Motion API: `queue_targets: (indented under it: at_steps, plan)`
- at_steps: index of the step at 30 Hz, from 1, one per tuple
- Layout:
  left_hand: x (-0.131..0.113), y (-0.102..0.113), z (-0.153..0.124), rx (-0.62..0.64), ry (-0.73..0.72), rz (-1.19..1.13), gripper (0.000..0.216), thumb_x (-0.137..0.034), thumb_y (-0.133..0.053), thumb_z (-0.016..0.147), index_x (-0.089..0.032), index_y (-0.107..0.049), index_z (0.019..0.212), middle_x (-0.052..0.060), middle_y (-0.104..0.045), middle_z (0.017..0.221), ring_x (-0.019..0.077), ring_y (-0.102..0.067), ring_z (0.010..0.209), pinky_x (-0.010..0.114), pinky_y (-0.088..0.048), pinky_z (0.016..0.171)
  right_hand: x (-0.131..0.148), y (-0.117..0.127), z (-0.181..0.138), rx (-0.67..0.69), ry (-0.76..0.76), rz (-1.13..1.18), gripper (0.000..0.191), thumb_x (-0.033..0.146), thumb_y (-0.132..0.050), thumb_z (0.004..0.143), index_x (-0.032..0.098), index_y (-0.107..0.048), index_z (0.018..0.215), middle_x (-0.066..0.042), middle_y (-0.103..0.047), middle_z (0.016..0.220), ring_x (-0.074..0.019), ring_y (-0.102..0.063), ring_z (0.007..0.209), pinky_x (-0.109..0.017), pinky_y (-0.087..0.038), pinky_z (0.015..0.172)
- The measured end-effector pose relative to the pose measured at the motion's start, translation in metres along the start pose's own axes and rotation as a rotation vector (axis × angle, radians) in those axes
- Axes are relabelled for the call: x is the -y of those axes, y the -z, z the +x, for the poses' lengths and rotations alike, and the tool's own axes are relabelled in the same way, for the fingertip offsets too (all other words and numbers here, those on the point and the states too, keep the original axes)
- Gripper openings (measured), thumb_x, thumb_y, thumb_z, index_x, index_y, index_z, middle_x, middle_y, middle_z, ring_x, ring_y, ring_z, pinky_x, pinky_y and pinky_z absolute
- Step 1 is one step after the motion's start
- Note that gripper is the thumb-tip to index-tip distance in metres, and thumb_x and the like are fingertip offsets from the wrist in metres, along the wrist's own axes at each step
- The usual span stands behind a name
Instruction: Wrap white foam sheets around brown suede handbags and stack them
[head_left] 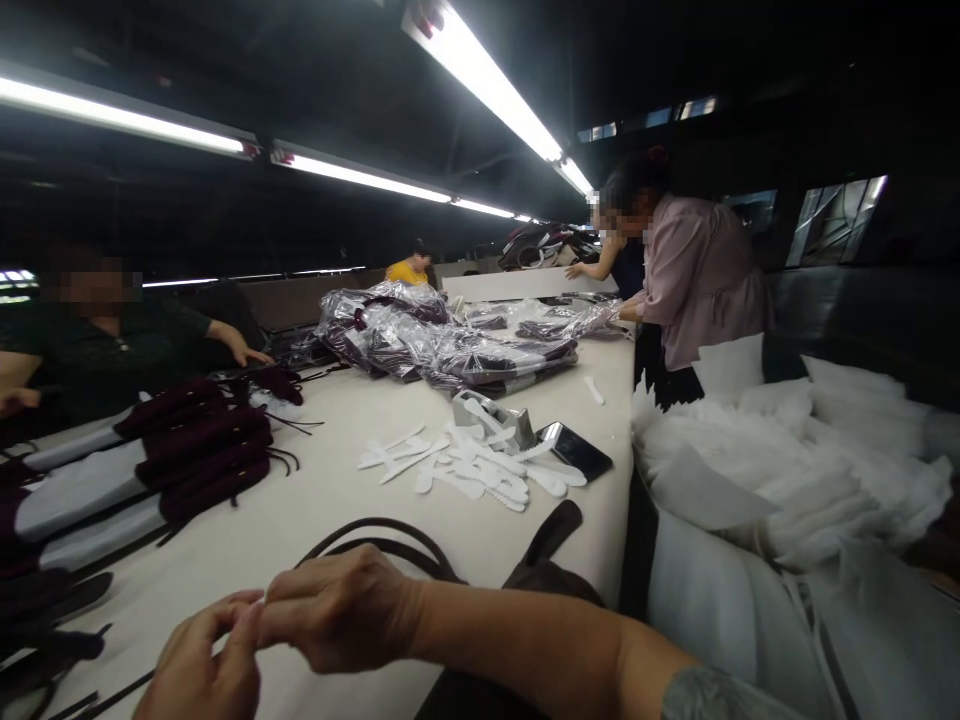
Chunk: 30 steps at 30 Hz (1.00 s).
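Note:
My left hand [204, 662] and my right hand [346, 608] meet at their fingertips above the near part of the table. Both are closed in a pinch. What they hold, if anything, is too small and hidden to name; only a pale speck shows between the fingers. Just behind my right hand curves a dark strap [390, 530]. A dark brown bag-like item [551, 575] with a rounded tab lies under my right forearm, partly hidden. Farther along lies a loose pile of flat white strips [480, 465], some with notched edges.
A grey metal dispenser [514, 425] and a phone [581, 450] sit by the strips. Plastic-wrapped dark goods [450, 345] lie beyond. Maroon bags [202, 440] with white inserts fill the left. White foam sheets [795, 470] are heaped right. Several people work around the table.

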<state>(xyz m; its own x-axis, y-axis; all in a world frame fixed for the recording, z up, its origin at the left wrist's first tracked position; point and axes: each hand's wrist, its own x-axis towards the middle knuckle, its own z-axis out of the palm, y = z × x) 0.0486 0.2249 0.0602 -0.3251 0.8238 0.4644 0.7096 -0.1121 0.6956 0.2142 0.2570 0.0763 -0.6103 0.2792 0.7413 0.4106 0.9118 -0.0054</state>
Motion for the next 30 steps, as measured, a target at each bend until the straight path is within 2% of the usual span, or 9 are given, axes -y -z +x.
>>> queue_targets:
  at_steps: [4,7,11,13,16,19,23,26,30]
  plan:
    - [-0.031,0.018,-0.008,0.066,0.078,-0.003,0.027,-0.046,-0.048,0.073,-0.022,-0.059,0.077,0.009,-0.067,0.088,0.0303,-0.062,0.085,0.047,-0.049,0.082,0.021,0.021,-0.001,-0.1,0.101,0.083,0.023,0.011,-0.04,0.09,0.017,-0.061,0.098,-0.004,-0.069,0.101,-0.0135,-0.064,0.089,-0.023,-0.049,0.071]
    - [-0.04,0.022,-0.012,-0.043,0.228,-0.043,0.02,-0.039,-0.046,0.074,-0.02,-0.052,0.07,0.006,-0.06,0.073,0.0239,-0.058,0.076,0.039,-0.049,0.074,0.027,0.033,-0.002,-0.162,0.083,0.278,0.016,0.015,-0.045,0.094,0.017,-0.06,0.087,-0.007,-0.066,0.088,-0.0145,-0.063,0.081,-0.024,-0.049,0.07]
    - [-0.034,0.019,-0.012,0.108,0.304,-0.191,0.023,-0.036,-0.05,0.08,-0.017,-0.055,0.07,0.005,-0.061,0.068,0.0186,-0.059,0.067,0.032,-0.05,0.065,0.011,0.033,0.001,-0.322,-0.162,0.535,0.012,0.022,-0.053,0.094,0.018,-0.058,0.083,-0.005,-0.063,0.079,-0.0141,-0.062,0.071,-0.026,-0.05,0.066]
    - [-0.04,0.02,-0.015,0.117,0.211,-0.3,0.022,-0.036,-0.052,0.084,-0.015,-0.059,0.087,0.009,-0.068,0.095,0.0183,-0.064,0.082,0.031,-0.052,0.073,0.002,0.032,0.003,-0.33,-0.354,0.7,0.013,0.029,-0.057,0.093,0.018,-0.057,0.085,-0.002,-0.062,0.071,-0.0129,-0.06,0.062,-0.025,-0.05,0.06]
    - [-0.059,0.023,-0.025,0.22,-0.091,-0.405,0.033,-0.033,-0.053,0.09,-0.021,-0.054,0.12,0.009,-0.059,0.129,0.0182,-0.06,0.11,0.032,-0.049,0.093,-0.004,0.033,0.004,-0.288,-0.491,0.93,0.021,0.038,-0.059,0.091,0.018,-0.055,0.087,0.0,-0.064,0.068,-0.0126,-0.062,0.057,-0.025,-0.052,0.054]
    - [-0.067,0.021,-0.032,0.226,-0.327,-0.271,0.035,-0.03,-0.057,0.09,-0.025,-0.056,0.125,0.006,-0.064,0.123,0.0187,-0.06,0.113,0.033,-0.046,0.1,-0.002,0.034,0.004,-0.293,-0.536,1.012,0.026,0.042,-0.06,0.09,0.018,-0.051,0.084,0.001,-0.064,0.067,-0.0129,-0.063,0.056,-0.025,-0.054,0.054]
    - [-0.056,0.013,-0.032,0.074,-0.388,-0.128,0.026,-0.029,-0.046,0.096,-0.022,-0.067,0.109,0.008,-0.066,0.122,0.0211,-0.06,0.116,0.036,-0.045,0.103,0.007,0.037,0.001,-0.369,-0.481,0.931,0.02,0.037,-0.058,0.093,0.019,-0.051,0.085,0.002,-0.064,0.066,-0.0117,-0.062,0.055,-0.025,-0.054,0.054]
    - [-0.05,0.013,-0.029,0.18,-0.325,-0.095,0.027,-0.034,-0.047,0.095,-0.022,-0.071,0.1,0.007,-0.071,0.104,0.0217,-0.066,0.101,0.035,-0.05,0.094,0.012,0.045,-0.001,-0.36,-0.38,0.769,0.015,0.031,-0.054,0.095,0.02,-0.053,0.086,0.001,-0.064,0.065,-0.0106,-0.061,0.055,-0.023,-0.053,0.054]
    - [-0.052,0.017,-0.029,0.508,-0.015,-0.424,0.033,-0.044,-0.055,0.09,-0.018,-0.068,0.105,0.003,-0.066,0.07,0.0142,-0.06,0.055,0.026,-0.05,0.056,0.007,0.054,0.001,-0.459,-0.416,0.728,0.014,0.031,-0.055,0.094,0.02,-0.053,0.086,0.002,-0.063,0.062,-0.0106,-0.06,0.051,-0.023,-0.052,0.052]
